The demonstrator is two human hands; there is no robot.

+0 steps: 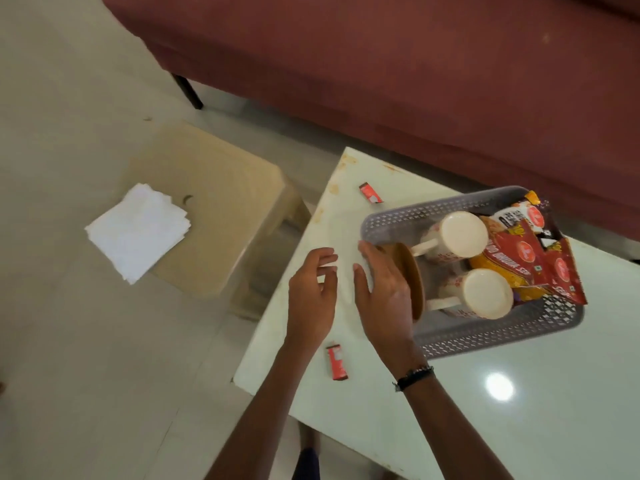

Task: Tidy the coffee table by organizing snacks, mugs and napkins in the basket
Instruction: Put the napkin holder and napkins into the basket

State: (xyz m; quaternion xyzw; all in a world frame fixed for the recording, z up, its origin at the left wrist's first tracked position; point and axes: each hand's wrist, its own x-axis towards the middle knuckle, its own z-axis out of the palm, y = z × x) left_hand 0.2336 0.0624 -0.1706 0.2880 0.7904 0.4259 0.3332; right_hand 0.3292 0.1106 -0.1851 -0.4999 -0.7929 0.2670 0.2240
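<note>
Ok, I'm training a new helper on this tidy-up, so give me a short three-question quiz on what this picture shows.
1. True or false: both mugs lie on their sides inside the basket.
2. How many small red sachets lie on the coffee table outside the basket?
3. Where is the stack of napkins?
A. in the basket
B. on the beige stool
C. on the sofa

Key
1. True; their bases face the camera, next to the snack packets.
2. Two, one beyond the left hand and one near its wrist.
3. B. The right hand is at the basket's brown plate.
</note>
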